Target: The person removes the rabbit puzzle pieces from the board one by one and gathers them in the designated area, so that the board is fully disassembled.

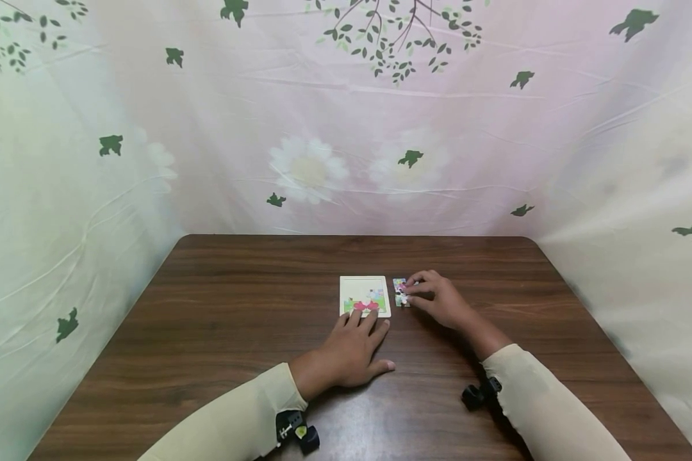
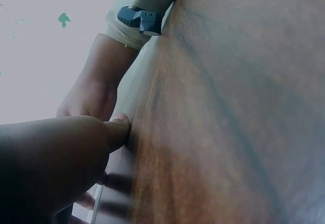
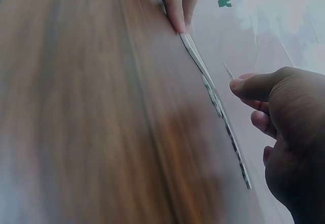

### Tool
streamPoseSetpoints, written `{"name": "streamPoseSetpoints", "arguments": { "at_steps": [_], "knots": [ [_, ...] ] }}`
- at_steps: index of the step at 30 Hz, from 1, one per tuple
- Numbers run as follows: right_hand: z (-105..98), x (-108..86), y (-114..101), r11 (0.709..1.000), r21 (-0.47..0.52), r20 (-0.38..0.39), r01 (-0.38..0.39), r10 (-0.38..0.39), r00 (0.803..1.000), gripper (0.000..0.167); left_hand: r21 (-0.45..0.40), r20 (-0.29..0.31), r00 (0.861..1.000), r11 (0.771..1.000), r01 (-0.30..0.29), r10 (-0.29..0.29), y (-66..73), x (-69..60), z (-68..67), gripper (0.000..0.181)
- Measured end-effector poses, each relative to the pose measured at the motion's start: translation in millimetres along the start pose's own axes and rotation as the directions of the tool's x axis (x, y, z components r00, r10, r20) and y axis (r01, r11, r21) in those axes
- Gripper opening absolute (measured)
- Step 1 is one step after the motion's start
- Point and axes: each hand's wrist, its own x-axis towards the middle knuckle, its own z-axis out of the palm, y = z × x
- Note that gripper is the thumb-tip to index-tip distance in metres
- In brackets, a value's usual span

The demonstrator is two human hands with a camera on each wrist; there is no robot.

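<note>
A white square puzzle tray lies on the table, its near part filled with colourful pieces showing red and green. My left hand lies with fingers spread, its fingertips on the tray's near edge. To the right of the tray is a patch of loose puzzle pieces. My right hand is over them and partly covers them. In the right wrist view, its thumb and finger pinch a thin puzzle piece, seen edge-on above the others. The picture on that piece cannot be made out.
The brown wooden table extends on all sides of the tray. A pale curtain with leaves and flowers hangs behind and at both sides. Each wrist carries a small black camera, such as the left camera.
</note>
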Motion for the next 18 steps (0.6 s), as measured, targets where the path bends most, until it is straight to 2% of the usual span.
{"name": "streamPoseSetpoints", "arguments": {
  "at_steps": [18],
  "knots": [
    [-17.9,-19.7,17.2,0.995,0.011,0.019,-0.099,0.099,0.995,0.021,-0.02,0.008,1.0,1.0,0.005,-0.005,0.0,-0.8,0.0,0.083]
  ]
}}
